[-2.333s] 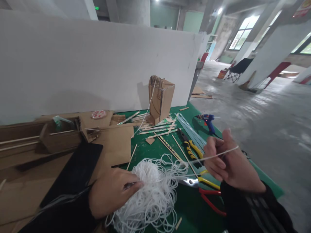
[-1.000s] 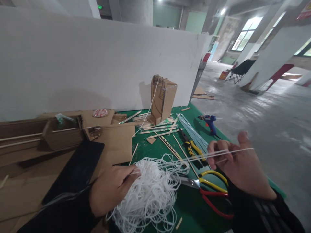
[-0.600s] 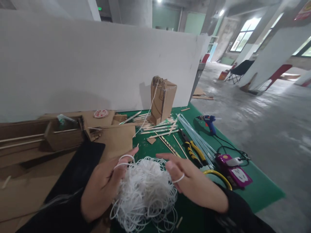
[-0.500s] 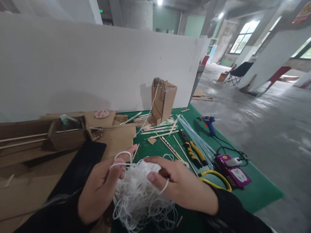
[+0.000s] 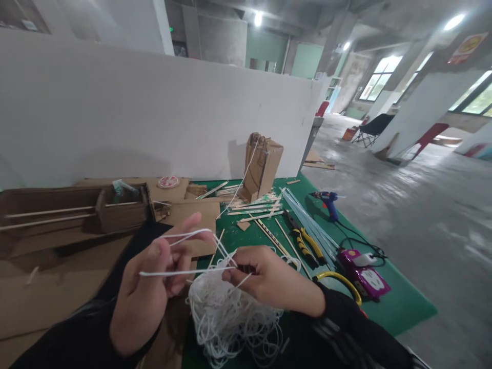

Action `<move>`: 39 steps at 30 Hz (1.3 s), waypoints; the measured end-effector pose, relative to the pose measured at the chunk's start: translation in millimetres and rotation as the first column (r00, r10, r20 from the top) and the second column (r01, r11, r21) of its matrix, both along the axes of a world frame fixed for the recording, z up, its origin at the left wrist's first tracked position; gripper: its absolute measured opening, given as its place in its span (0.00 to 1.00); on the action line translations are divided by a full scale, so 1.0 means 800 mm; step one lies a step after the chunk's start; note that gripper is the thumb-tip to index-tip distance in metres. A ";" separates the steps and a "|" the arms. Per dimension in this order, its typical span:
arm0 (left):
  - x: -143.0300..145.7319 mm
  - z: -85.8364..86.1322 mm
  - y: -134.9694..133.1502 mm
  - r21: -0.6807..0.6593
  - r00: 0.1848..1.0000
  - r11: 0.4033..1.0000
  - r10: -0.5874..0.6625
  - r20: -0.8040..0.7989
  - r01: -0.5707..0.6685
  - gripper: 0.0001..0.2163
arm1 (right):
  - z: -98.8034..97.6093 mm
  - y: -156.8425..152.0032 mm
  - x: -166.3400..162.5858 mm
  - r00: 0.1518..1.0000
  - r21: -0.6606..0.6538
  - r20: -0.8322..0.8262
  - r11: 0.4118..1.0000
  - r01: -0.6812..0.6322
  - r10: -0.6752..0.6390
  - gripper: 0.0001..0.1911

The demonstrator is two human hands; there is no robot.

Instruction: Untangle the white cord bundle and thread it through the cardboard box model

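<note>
The left hand [image 5: 144, 292] is spread, its thumb and index finger apart, with a loop of white cord [image 5: 188, 272] passing around both; the right hand [image 5: 274, 279] is closed in a pinch, gripping the strands between thumb and fingertips just beside the left; the tangled heap [image 5: 234, 318] of the same cord lies below and between the two hands, partly hidden by the right, on the green counter [image 5: 403, 312]; just right of the right hand a yellow handle [image 5: 342, 279] shows, and farther right is a purple power strip [image 5: 371, 279] with a white plug in it; beyond that hand lie yellow-and-black pliers [image 5: 313, 245], clear rods [image 5: 307, 219] and a blue glue gun [image 5: 329, 205]; straight ahead of both hands, past scattered wooden sticks [image 5: 253, 207], stands an upright cardboard box [image 5: 272, 166]; a long cardboard trough [image 5: 123, 212] sits beyond and left of the left hand.
</note>
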State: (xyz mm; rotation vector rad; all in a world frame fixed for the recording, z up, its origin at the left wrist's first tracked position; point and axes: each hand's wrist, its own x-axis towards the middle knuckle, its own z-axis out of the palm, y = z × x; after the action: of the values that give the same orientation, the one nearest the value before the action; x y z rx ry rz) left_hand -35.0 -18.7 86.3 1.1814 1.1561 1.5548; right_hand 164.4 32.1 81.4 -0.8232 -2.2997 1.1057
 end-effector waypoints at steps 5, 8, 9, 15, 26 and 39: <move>0.002 -0.014 0.011 -0.072 0.971 0.986 -0.159 -0.176 0.149 0.23 | 0.008 0.005 0.006 0.985 -0.031 -0.164 0.998 0.053 -0.058 0.14; 0.009 -0.030 0.018 -0.183 0.835 0.919 -0.394 -0.384 0.349 0.19 | 0.015 0.005 0.007 0.938 -0.146 -0.331 0.988 0.056 -0.102 0.14; 0.012 -0.035 0.019 -0.201 0.775 0.899 -0.438 -0.456 0.389 0.18 | 0.018 0.004 0.008 0.915 -0.191 -0.384 0.980 0.052 -0.123 0.14; 0.018 -0.044 0.016 -0.228 0.562 0.861 -0.475 -0.677 0.454 0.17 | 0.037 -0.003 0.010 0.769 -0.256 -0.613 0.966 0.024 -0.182 0.15; 0.006 -0.005 -0.004 -0.076 0.894 0.962 -0.272 -0.357 0.263 0.22 | 0.018 -0.001 0.013 0.991 -0.041 -0.100 0.996 0.084 -0.087 0.08; 0.005 -0.015 0.004 -0.102 0.903 0.966 -0.259 -0.342 0.238 0.13 | 0.010 -0.006 -0.004 0.929 -0.211 -0.351 0.976 0.048 -0.121 0.15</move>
State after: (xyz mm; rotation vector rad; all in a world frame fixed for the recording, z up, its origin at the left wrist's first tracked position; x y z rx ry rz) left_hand -31.3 -15.5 74.6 1.5476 1.2108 1.1368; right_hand 161.2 27.2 89.0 -0.7129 -1.8542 1.3401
